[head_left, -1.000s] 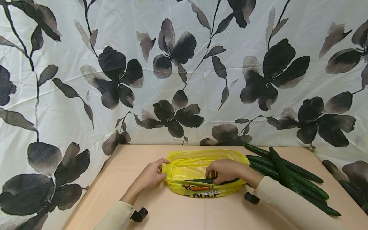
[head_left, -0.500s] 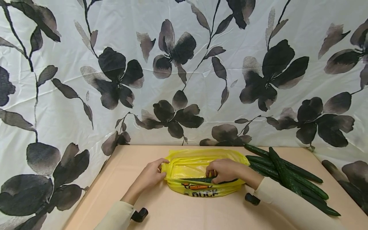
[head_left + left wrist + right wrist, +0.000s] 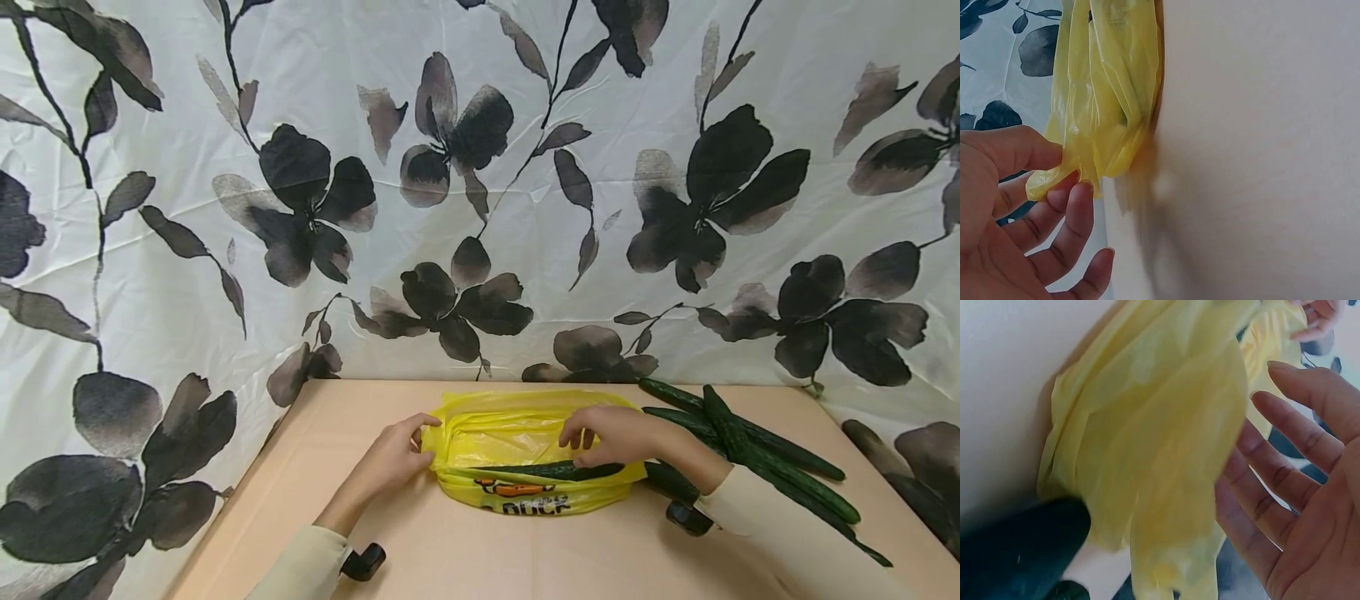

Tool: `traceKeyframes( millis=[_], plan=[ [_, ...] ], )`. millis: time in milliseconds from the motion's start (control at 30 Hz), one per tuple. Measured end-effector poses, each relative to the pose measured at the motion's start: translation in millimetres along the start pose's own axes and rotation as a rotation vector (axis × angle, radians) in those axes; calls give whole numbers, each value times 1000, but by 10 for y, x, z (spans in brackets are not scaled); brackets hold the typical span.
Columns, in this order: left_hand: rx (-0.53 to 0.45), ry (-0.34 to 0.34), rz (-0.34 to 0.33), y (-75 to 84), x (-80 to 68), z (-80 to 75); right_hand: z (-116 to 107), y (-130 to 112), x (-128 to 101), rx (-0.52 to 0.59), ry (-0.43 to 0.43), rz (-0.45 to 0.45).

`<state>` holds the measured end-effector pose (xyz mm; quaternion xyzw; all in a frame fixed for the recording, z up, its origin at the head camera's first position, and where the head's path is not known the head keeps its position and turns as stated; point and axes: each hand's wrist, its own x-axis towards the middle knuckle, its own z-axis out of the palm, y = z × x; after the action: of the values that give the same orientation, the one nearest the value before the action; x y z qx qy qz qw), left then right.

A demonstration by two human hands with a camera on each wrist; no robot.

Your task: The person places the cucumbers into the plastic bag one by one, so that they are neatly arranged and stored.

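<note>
We see a crinkled yellow plastic bag [image 3: 517,454] lying open on its side, a dark green cucumber [image 3: 558,471] resting lengthwise in its mouth.

The head view looks forward and down over the table [image 3: 465,550]. Each wrist view sits very close, and all three share the yellow bag [image 3: 525,433].

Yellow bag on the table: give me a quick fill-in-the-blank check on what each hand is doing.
1. The left hand pinches the ____ edge of the yellow bag.
2. One ____ lies inside the bag.
3. The right hand has its fingers ____, gripping nothing.

Missing words: left; cucumber; spread
</note>
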<state>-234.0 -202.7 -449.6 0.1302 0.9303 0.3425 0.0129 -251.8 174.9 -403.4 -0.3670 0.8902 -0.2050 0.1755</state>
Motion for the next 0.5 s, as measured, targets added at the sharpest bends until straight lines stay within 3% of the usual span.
traceKeyframes(
  millis=[500],
  plan=[
    [-21,12,-10,9,8,26,-193,142,-346,50,59,37]
  ],
)
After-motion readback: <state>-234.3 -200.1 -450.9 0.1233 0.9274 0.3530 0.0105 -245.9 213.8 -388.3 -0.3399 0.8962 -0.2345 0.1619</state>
